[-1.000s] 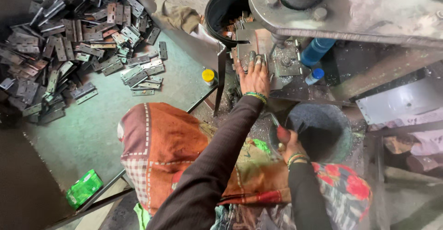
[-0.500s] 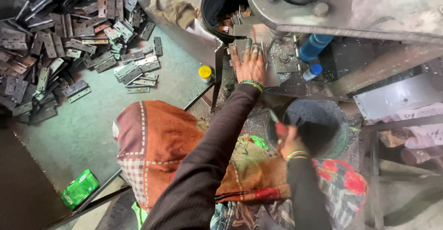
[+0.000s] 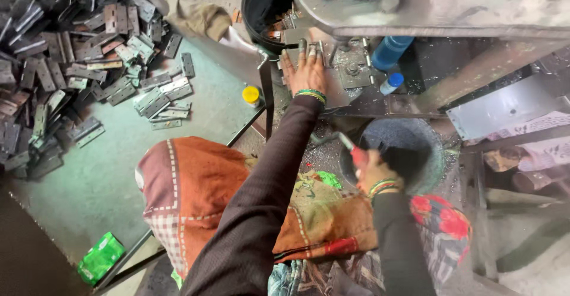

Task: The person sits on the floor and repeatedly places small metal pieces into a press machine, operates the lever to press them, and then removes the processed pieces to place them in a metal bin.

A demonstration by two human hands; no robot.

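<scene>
My left hand (image 3: 306,70) lies flat, fingers spread, on grey metal hinge plates (image 3: 332,76) on the bed of a press. The heavy grey press arm (image 3: 427,5) hangs just above them. My right hand (image 3: 375,171) is closed around a red-handled tool (image 3: 358,153), whose metal end points left. It is held at the rim of a round dark basin (image 3: 415,147). Both arms are in dark sleeves with green bangles at the wrists. An orange patterned cloth (image 3: 202,189) covers my lap.
A black bucket (image 3: 264,5) with metal pieces stands beyond the press. A large pile of grey hinge plates (image 3: 71,64) covers the green floor at left. Also in view are a yellow-capped jar (image 3: 252,95), a blue bottle (image 3: 392,49), a blue-capped small bottle (image 3: 392,83) and a green packet (image 3: 100,257).
My left hand stays flat on the plates at the press. My right hand with the red-handled tool has shifted slightly up toward the basin. The view has drifted a little.
</scene>
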